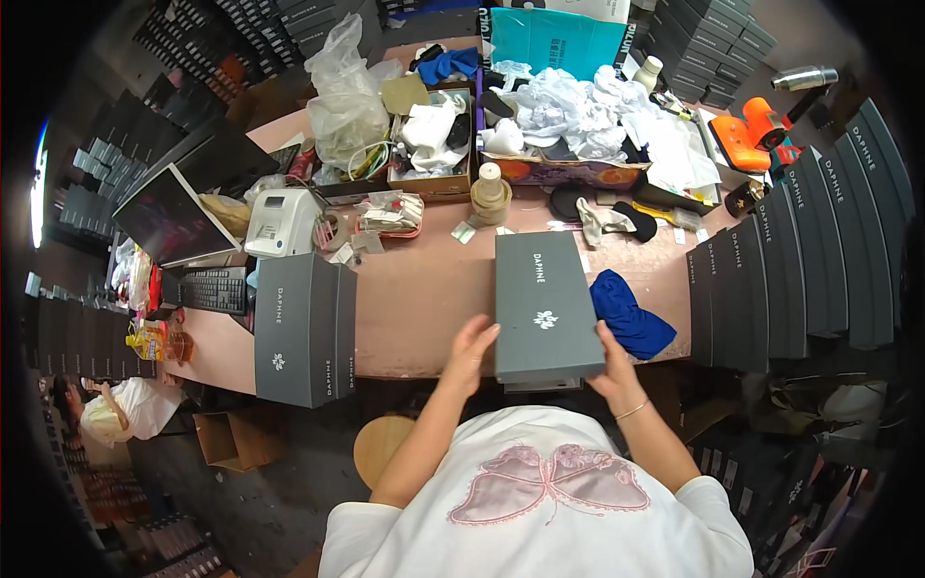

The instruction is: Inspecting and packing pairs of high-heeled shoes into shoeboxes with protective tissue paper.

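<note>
White shirt (540,438) is filling the near edge; smooth fabric, pink butterfly patch with satiny wings and corded outline. Round pale wooden stool top (381,449) is showing left of it. Both forearms are reaching up and inward, elbows out, thin bracelet (632,409) circling the right wrist.

Left hand (470,352) is standing at the box's left side, fingers extended and loosely spread, not closing on anything; can't tell if the tips are touching. Right hand (615,371) is gripping the near right corner, fingers bending along the side wall.

Dark grey shoebox (546,289) is sitting between the hands, at the near edge of the pinkish table (424,313). Matte cardboard, crisp rectangular edges. Long axis is running away from the body; the near end is poking past the table edge, lid facing up. White emblem is lying nearer the body, lettering toward the far end, running along the length.

Blue cloth (631,313) is lying rumpled just right of the box. Matching grey boxes (306,328) are standing left; taller stacks (819,250) are flanking the right.

Farther back, a cream-capped bottle (490,197) is standing upright, a white printer (282,222) is sitting left, and crinkled white paper (568,106) is heaping over a patterned carton (568,173).
</note>
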`<state>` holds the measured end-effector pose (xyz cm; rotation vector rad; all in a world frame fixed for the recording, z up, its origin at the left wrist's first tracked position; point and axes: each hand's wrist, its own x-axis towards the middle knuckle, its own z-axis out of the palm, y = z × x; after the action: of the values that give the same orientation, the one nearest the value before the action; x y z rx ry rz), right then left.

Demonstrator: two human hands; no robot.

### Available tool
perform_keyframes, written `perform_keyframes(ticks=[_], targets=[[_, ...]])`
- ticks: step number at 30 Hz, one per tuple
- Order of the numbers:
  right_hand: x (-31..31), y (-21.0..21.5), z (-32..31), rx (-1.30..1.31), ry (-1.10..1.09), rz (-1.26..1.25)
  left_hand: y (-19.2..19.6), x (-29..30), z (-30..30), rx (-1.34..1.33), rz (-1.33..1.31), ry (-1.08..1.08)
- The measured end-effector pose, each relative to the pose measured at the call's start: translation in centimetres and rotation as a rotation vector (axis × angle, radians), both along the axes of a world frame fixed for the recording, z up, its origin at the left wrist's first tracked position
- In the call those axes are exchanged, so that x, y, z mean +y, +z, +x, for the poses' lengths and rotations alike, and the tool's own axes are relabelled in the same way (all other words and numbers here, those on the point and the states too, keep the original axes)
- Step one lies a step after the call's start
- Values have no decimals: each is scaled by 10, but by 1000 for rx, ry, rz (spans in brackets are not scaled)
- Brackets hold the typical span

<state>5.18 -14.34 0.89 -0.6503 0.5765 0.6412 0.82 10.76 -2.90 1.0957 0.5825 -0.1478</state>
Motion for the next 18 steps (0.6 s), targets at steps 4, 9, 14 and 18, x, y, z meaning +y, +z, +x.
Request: perform_keyframes(ticks=[4,9,14,18], targets=[[66,-5,-27,-222,309,-429,10,68,0,-173,75,-41],[89,-22,-47,-1309,909,-712,24,87,-2,-264,1019,-338],[49,-38,-7,-1255,566,-1251,-38,141,-30,57,1117,-219],[25,-34,32,-1385,630,-1673,-17,65,-3,-433,1217,-427]])
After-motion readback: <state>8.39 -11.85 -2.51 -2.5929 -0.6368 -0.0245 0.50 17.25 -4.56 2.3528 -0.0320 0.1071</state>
